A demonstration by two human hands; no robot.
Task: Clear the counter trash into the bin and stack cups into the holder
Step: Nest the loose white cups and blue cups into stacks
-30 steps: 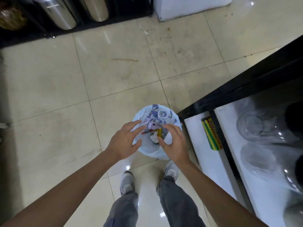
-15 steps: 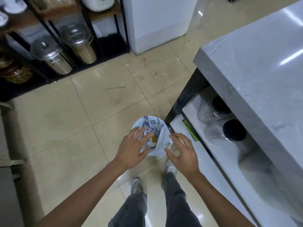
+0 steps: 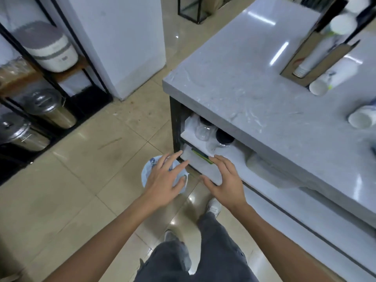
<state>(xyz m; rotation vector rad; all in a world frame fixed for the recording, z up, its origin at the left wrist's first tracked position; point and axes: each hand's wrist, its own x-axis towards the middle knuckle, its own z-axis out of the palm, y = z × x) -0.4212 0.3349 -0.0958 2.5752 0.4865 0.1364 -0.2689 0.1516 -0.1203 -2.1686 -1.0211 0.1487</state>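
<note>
Bin: one small bin (image 3: 147,176) with a pale bag in it, on the floor at 6 o'clock from the counter corner, mostly hidden under the left hand; what is inside cannot be seen
Left hand: one left hand (image 3: 165,180), fingers spread and straight, over the bin, holding nothing
Right hand: one right hand (image 3: 224,183), fingers spread and loose, just at 3 o'clock from the left hand, holding nothing
Counter: one grey counter (image 3: 254,82) at 1 o'clock from the hands
Cups on counter: two loose white cups lying on their sides, one cup (image 3: 329,78) just beside the holder, the other cup (image 3: 361,117) at 4 o'clock from it near the picture edge
Holder: one brown holder (image 3: 323,64) at the far end of the counter, with a stack of cups (image 3: 311,60) inside it; the number in the stack is too blurred to count
Shelf under counter: one white shelf (image 3: 203,143) holding two clear jars (image 3: 203,131), one with a dark lid
Green pack: one flat green pack (image 3: 202,156) on the lower ledge, just at 12 o'clock from the right hand
Rack: one black rack (image 3: 50,78) at 10 o'clock, holding one white cooker (image 3: 50,49) up high and two shiny metal pots (image 3: 48,108) down low
Shoes: two grey shoes (image 3: 213,207) on the tiled floor (image 3: 71,180)
</note>
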